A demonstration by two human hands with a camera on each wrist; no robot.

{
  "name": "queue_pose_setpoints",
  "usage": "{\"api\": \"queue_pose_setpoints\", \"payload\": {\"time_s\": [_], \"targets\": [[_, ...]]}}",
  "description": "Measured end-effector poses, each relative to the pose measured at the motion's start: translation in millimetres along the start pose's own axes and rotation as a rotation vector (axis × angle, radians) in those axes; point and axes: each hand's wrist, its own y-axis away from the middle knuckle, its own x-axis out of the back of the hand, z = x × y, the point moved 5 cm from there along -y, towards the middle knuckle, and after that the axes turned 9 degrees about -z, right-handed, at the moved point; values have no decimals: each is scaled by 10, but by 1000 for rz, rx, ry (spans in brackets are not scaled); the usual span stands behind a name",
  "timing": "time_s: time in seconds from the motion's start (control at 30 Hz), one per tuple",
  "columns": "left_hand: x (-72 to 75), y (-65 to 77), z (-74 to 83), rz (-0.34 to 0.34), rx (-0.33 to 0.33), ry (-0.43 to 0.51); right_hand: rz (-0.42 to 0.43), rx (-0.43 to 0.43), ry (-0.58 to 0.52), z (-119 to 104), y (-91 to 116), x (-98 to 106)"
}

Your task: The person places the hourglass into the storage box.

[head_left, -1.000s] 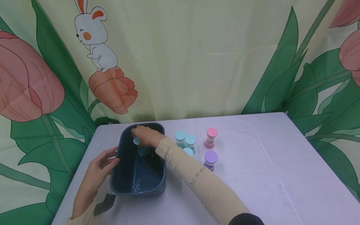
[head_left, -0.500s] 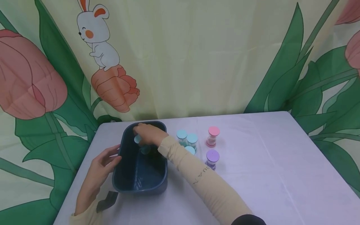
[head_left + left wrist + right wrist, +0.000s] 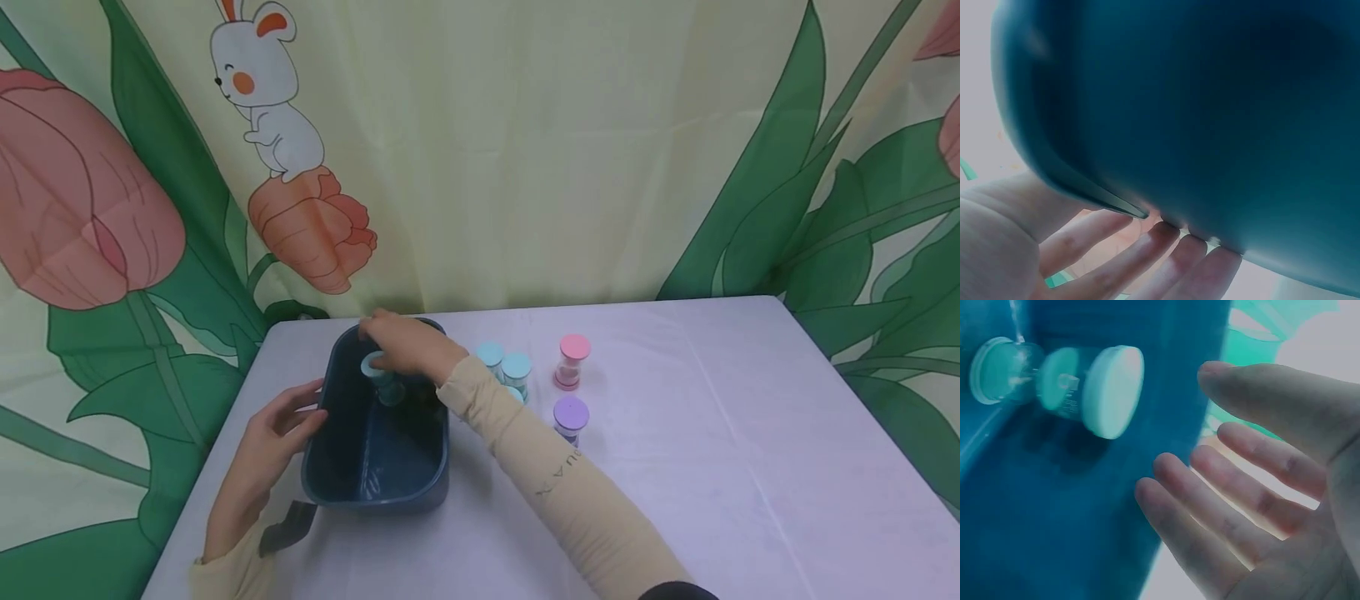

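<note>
A dark blue bin point(image 3: 408, 460) stands on the left half of the table. Inside it, toward the far end, a light-blue-capped sand timer point(image 3: 382, 379) stands upright. Above that timer hovers my right hand point(image 3: 411, 343). The right wrist view shows its fingers point(image 3: 1191, 503) spread apart and holding nothing, a little away from the timer's cap point(image 3: 1115, 392). My left hand point(image 3: 270, 446) rests against the bin's left side. In the left wrist view its fingertips point(image 3: 1166, 231) touch the outer wall.
Right of the bin, several light blue sand timers point(image 3: 516, 368) stand grouped, partly behind my right sleeve point(image 3: 570, 479). Farther right are a pink sand timer point(image 3: 573, 361) and a purple one point(image 3: 571, 414). A printed curtain point(image 3: 510, 167) hangs behind the white-covered table point(image 3: 720, 467).
My right hand has let go of the light blue sand timer and lifted slightly off it. The timer now stands in the bin. My left hand stays at the bin's side.
</note>
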Motion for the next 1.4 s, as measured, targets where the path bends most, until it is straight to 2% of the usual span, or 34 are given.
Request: {"api": "queue_pose_setpoints", "payload": {"time_s": [0.23, 0.43, 0.93, 1.23, 1.4], "targets": [[6, -6, -51, -4, 14, 22, 59, 40, -36, -10, 162, 113], [12, -23, -35, 5, 15, 26, 101, 78, -65, -9, 321, 192], [2, -32, -41, 18, 19, 31, 225, 81, -74, 49, 733, 221], [-14, -21, -42, 17, 12, 41, 281, 32, -150, 157, 1040, 184], [-3, -14, -21, 21, 7, 35, 315, 29, -132, 230, 1180, 174]]}}
